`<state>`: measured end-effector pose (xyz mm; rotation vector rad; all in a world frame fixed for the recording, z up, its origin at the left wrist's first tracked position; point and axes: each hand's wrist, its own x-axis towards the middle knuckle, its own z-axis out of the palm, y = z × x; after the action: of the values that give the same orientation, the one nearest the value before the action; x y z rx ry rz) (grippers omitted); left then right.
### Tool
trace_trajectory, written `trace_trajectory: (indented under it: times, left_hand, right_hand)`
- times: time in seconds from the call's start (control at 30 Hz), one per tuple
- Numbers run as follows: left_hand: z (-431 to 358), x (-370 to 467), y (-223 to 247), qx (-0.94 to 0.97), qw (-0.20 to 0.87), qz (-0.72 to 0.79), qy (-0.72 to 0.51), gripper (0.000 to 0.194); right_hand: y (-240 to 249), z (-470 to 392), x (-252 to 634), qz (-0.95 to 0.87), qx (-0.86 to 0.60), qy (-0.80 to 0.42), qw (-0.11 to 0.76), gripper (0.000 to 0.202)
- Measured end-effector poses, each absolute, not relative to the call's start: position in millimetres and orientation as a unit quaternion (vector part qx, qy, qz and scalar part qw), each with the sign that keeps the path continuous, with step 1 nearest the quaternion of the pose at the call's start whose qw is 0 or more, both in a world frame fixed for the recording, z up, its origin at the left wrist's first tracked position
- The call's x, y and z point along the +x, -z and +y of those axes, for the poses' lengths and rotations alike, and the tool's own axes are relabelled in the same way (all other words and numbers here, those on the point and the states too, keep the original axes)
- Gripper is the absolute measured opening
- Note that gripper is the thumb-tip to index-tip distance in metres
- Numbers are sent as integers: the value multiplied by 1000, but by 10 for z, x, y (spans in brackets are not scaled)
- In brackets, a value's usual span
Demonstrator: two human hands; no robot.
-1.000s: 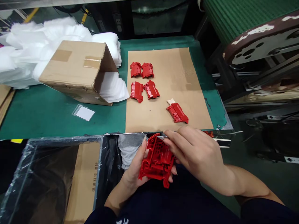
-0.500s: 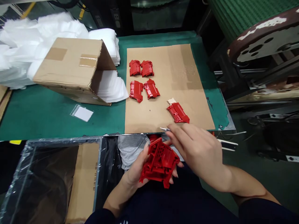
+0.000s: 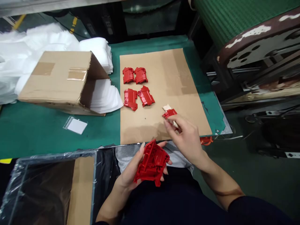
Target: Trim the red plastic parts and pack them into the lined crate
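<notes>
A green-topped desk (image 3: 28,131) bears a brown cardboard sheet (image 3: 168,78); four red moulded-plastic parts (image 3: 130,98) lie near its left edge. Before the desk's front edge, the half-curled left hand (image 3: 131,170) holds an open-framed red plastic housing (image 3: 152,165). Across the sheet's front edge, the right hand (image 3: 186,140), fingertips drawn close, partly hides a red plastic piece (image 3: 170,113); whether it grips anything cannot be told.

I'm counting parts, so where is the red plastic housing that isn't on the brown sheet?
In the head view, the red plastic housing sits below centre in the left hand, below and left of the right hand.
</notes>
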<state>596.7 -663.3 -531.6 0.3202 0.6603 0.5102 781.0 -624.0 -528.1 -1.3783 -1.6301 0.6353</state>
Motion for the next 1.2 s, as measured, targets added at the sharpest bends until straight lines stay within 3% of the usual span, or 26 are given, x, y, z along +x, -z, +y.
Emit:
trace_trajectory:
  times: [0.1,0.4,0.53,0.7,0.77,0.83,0.9,0.97,1.1,1.2]
  left_hand:
    - [-6451,5978,5271,173,887,350,-245,73]
    - [-6341,6158,5238,243,853,406,-221,66]
    - [-6392,6201,5236,246,862,397,-199,70]
    - [-6337,6183,5226,302,831,423,-199,79]
    - [-6232,6128,5310,419,706,522,-231,75]
    - [-6081,6069,5451,557,473,638,-242,72]
    - [-5919,6031,5620,643,229,703,-203,73]
    - [-5795,6024,5774,691,80,707,-126,74]
    - [-5746,6128,5944,758,-72,647,-39,64]
    - [-5772,6350,5942,795,-90,599,-35,57]
  right_hand:
    - [5379,-6212,7921,-597,-595,-277,462,12]
    - [5171,-6256,7890,-621,-508,-363,474,16]
    - [5141,-6206,7892,-645,-495,-352,463,11]
    - [5356,-6202,8017,-582,-601,-261,481,15]
    - [5495,-6245,8138,-552,-643,-253,467,21]
    - [5637,-6325,8271,-531,-674,-257,445,27]
    - [5769,-6439,8386,-511,-698,-267,425,31]
    - [5891,-6579,8459,-489,-709,-291,417,31]
    - [6116,-6881,8471,-442,-704,-338,441,28]
    - [6241,-7046,8429,-425,-698,-332,472,24]
